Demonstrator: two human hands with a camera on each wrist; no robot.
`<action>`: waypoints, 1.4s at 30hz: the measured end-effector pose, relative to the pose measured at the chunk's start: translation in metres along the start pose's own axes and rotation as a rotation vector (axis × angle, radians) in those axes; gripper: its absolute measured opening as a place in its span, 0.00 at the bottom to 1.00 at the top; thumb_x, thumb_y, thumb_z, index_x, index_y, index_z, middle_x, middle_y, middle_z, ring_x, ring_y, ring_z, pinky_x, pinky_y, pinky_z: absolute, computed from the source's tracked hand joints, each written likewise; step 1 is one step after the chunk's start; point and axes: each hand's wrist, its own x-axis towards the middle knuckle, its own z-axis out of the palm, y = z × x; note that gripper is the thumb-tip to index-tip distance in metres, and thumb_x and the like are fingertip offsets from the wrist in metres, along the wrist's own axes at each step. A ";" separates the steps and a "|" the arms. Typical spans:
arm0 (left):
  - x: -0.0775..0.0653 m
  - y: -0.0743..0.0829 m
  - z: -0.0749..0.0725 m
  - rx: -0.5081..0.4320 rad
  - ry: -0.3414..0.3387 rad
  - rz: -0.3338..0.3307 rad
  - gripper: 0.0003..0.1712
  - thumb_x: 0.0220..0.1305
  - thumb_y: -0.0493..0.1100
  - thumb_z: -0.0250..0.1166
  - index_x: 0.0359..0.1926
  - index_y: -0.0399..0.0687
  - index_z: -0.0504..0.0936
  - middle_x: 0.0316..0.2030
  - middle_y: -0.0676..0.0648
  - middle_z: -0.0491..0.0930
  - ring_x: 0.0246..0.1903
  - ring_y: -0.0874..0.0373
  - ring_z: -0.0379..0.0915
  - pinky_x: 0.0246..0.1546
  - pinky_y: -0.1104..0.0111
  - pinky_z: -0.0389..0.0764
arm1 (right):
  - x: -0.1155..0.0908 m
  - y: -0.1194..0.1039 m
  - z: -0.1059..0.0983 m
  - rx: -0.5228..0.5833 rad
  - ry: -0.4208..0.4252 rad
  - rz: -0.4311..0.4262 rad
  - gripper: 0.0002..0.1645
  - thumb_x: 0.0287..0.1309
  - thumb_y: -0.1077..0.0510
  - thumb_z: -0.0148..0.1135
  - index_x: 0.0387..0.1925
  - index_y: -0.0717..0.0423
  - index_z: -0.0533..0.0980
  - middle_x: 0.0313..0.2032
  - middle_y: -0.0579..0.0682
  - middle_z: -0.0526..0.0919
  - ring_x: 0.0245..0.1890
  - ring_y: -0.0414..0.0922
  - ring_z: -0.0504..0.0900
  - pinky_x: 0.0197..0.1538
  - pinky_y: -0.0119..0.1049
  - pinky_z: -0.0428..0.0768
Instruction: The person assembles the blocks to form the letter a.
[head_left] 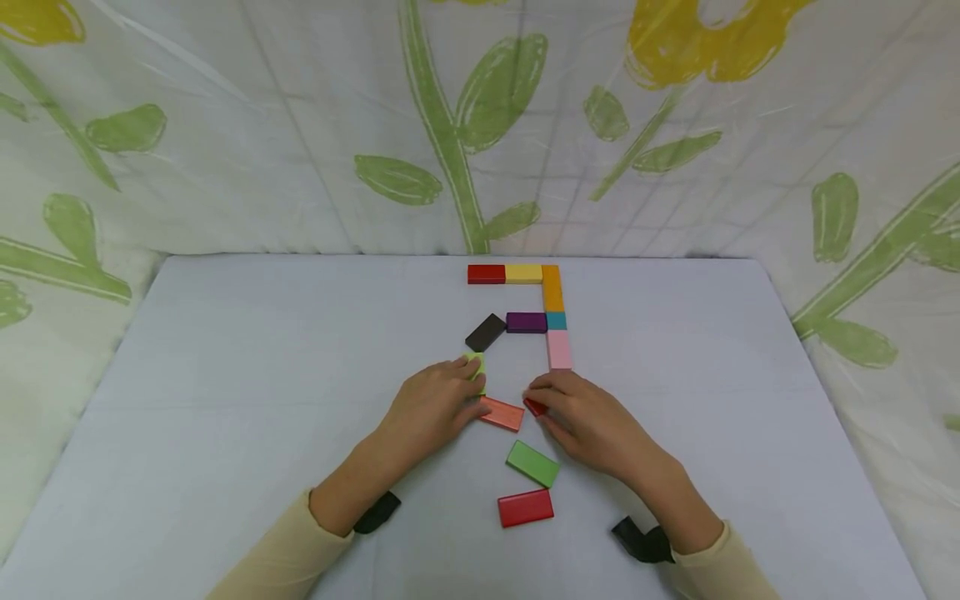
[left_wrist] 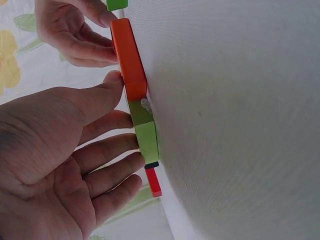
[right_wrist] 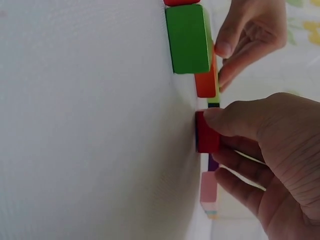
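Note:
In the head view my left hand (head_left: 433, 404) lies over a lime-green block (left_wrist: 147, 142). Its loosely extended fingers touch that block's side, while the thumb is at the near orange-red block (head_left: 502, 414). My right hand (head_left: 596, 421) pinches a small red block (head_left: 536, 407) between thumb and fingers, just right of the orange-red one and below the pink block (head_left: 559, 350). The fingers partly cover this red block; the right wrist view shows it close against the white tabletop.
Beyond the hands, a black block (head_left: 486, 332), a purple block (head_left: 527, 322), a teal block (head_left: 556, 321), an orange block (head_left: 552, 288), a yellow block (head_left: 523, 274) and a red block (head_left: 486, 274) continue the chain. Nearer lie a green block (head_left: 532, 463) and a larger red block (head_left: 526, 507).

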 end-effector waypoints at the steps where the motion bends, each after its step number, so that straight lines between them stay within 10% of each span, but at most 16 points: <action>1: 0.000 0.000 0.000 0.003 -0.001 0.002 0.23 0.68 0.51 0.73 0.59 0.44 0.88 0.67 0.43 0.82 0.70 0.46 0.77 0.72 0.52 0.78 | 0.000 0.001 -0.001 -0.003 0.004 0.000 0.21 0.59 0.58 0.79 0.54 0.54 0.86 0.54 0.48 0.87 0.57 0.45 0.85 0.60 0.40 0.88; 42: 0.002 0.001 -0.001 0.052 -0.014 0.020 0.23 0.69 0.52 0.73 0.58 0.44 0.88 0.66 0.42 0.83 0.69 0.46 0.78 0.76 0.52 0.73 | 0.000 0.019 -0.001 -0.046 0.047 0.021 0.21 0.59 0.63 0.77 0.55 0.55 0.87 0.54 0.49 0.87 0.58 0.47 0.84 0.61 0.44 0.87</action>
